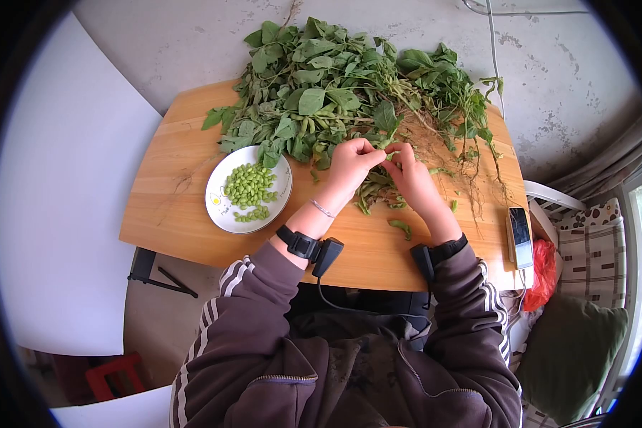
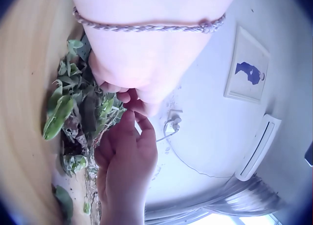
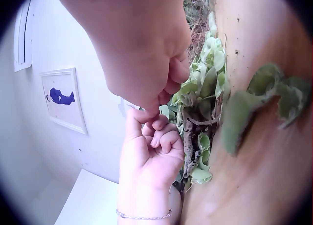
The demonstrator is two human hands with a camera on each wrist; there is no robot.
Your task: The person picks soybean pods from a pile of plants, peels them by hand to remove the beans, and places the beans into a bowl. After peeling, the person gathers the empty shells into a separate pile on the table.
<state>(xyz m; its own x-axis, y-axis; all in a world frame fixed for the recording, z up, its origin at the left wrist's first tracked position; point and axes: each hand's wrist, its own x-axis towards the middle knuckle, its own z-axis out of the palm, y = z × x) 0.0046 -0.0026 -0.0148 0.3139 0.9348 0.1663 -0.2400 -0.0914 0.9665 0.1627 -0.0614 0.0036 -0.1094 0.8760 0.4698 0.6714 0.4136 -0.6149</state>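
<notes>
My left hand (image 1: 351, 167) and right hand (image 1: 415, 184) meet fingertip to fingertip over the table, thumbs and forefingers pinched together. A bit of green shows at the fingertips in the head view, looking like a green bean pod; the fingers hide most of it. Below them lies a heap of split pods (image 1: 374, 190), and an opened pod (image 3: 205, 147) shows close by in the right wrist view. Left of the hands, a white plate (image 1: 283, 170) holds a pile of shelled green beans (image 1: 248, 187).
Leafy bean plants (image 1: 310, 93) with roots (image 1: 476, 167) cover the far side of the wooden table (image 1: 171, 178). One loose pod (image 1: 401, 227) lies near the front edge. A phone (image 1: 521, 237) stands at the right corner, its cable hanging down.
</notes>
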